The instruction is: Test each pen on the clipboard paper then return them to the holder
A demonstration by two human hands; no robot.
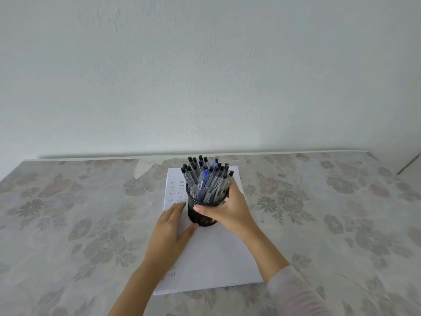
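Observation:
A black mesh pen holder (200,213) stands on the white paper (216,254) near the table's middle. It is packed with several pens (208,179), most grey with black caps and at least one blue. My right hand (227,208) grips the holder from the right, thumb across its front. My left hand (173,226) lies flat on the paper's left side, fingers straight, thumb tip beside the holder's base. Small rows of pen marks show on the paper at upper left and lower left. No clipboard clip is visible.
A floral tablecloth (91,224) covers the table, which meets a white wall (205,76) at the back edge. A torn patch in the cloth shows behind the paper (145,167). A thin dark rod leans at the far right (407,166).

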